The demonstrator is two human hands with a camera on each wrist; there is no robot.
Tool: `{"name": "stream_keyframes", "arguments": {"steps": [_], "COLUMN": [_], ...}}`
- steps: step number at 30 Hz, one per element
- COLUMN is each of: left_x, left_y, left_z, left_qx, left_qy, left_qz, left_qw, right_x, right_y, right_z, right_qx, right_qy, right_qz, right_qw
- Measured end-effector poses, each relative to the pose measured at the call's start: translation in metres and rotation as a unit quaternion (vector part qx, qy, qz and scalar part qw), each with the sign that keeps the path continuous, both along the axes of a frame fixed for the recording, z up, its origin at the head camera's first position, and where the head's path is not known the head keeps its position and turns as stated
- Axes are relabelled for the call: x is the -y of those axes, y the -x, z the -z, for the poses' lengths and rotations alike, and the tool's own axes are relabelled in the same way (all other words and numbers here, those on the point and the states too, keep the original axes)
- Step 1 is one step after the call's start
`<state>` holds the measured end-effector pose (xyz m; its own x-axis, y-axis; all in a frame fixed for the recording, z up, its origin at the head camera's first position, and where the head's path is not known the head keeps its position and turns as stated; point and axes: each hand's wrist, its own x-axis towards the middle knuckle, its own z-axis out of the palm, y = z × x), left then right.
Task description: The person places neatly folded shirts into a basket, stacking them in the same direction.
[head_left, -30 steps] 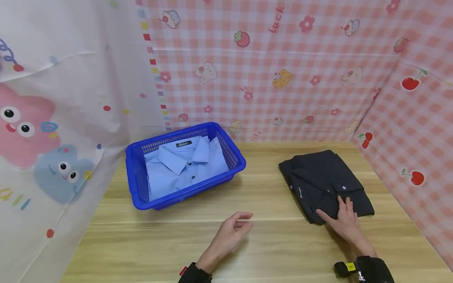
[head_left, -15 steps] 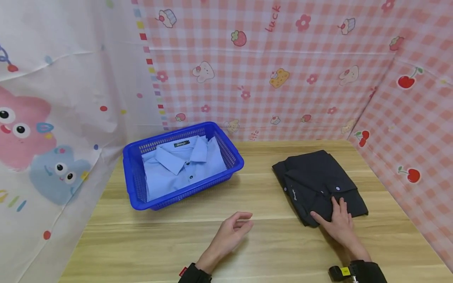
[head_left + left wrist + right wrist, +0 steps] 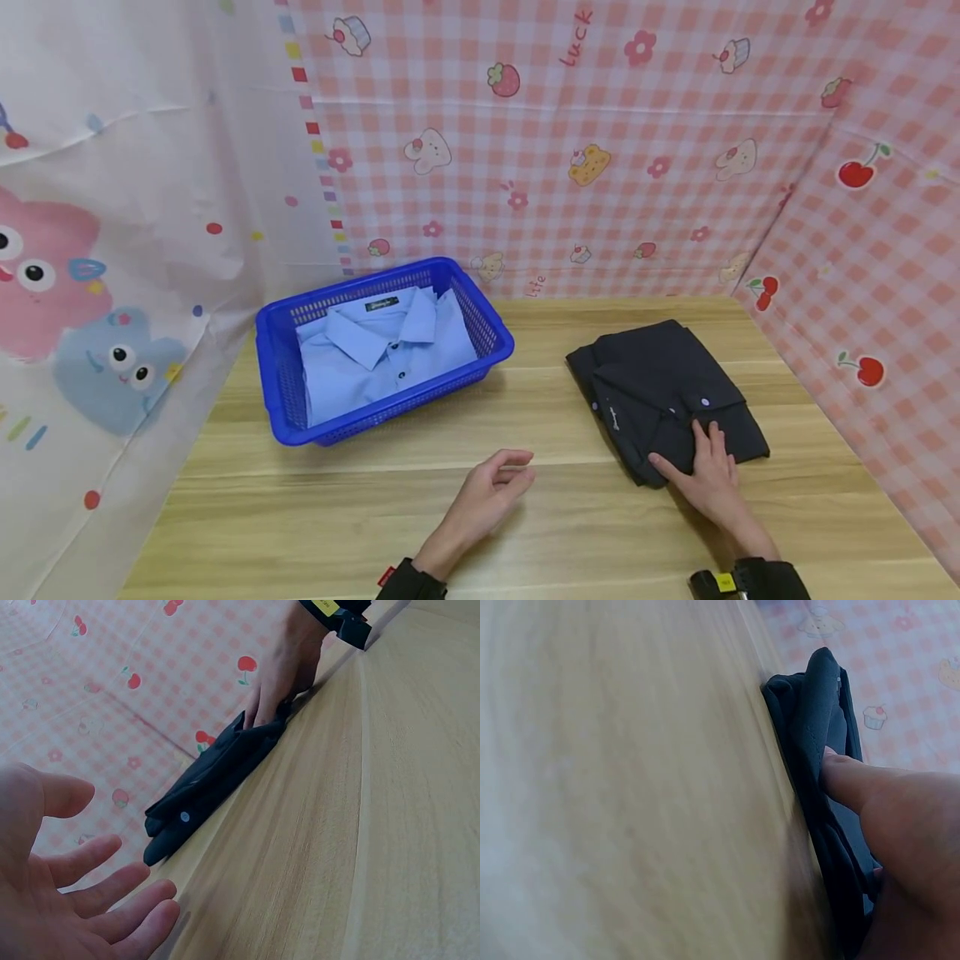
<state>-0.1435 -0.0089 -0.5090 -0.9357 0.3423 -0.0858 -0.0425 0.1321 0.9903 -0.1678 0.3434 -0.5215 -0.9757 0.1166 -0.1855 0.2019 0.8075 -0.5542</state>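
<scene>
- I see the black shirt (image 3: 663,392) folded flat, collar and pale buttons up, at 3 o'clock on the table (image 3: 525,533).
- My right hand (image 3: 708,483) rests on its near corner, fingers straight.
- My left hand (image 3: 487,496) lies loosely curled, empty.

The pink checked backdrop (image 3: 570,125) reads "Luck" up top and "Life" lower down.
</scene>
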Motion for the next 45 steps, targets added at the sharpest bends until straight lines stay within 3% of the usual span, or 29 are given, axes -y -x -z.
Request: {"name": "stream_keyframes", "arguments": {"steps": [26, 32, 36, 45], "left_x": [-0.002, -0.006, -0.010, -0.027], "left_y": [-0.004, 0.001, 0.008, 0.024], "left_z": [-0.001, -0.005, -0.011, -0.021], "left_qx": [-0.005, 0.028, 0.058, 0.090], "left_qy": [-0.021, -0.010, -0.026, -0.044], "left_qz": [0.003, 0.006, 0.005, -0.034], "left_qw": [0.9998, 0.9995, 0.9980, 0.9944], "right_x": [0.015, 0.013, 0.012, 0.013], "right_y": [-0.012, -0.012, -0.014, -0.014], "right_z": [0.002, 0.002, 0.002, 0.002], "right_qx": [-0.008, -0.007, -0.010, -0.012], "right_qy": [-0.011, -0.004, -0.001, -0.007], "right_qz": [-0.011, -0.008, -0.007, -0.010], "right_qw": [1.000, 1.000, 1.000, 1.000]}}
